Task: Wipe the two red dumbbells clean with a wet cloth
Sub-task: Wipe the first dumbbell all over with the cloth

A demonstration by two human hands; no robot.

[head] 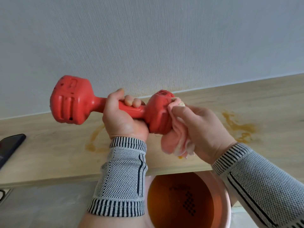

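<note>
A red dumbbell (74, 101) is held in the air above a light wooden shelf (246, 99). My left hand (121, 117) grips its handle from below, fingers curled round the bar. My right hand (197, 129) holds a bunched pink cloth (174, 140) and presses it against the dumbbell's right head (158, 112). The left head shows dark specks. Only one dumbbell is in view.
A pink basin (227, 211) of orange-brown water stands below the shelf, under my hands. Orange-brown wet stains (240, 129) mark the shelf surface. A dark phone (9, 145) lies at the shelf's left end. A pale textured wall rises behind.
</note>
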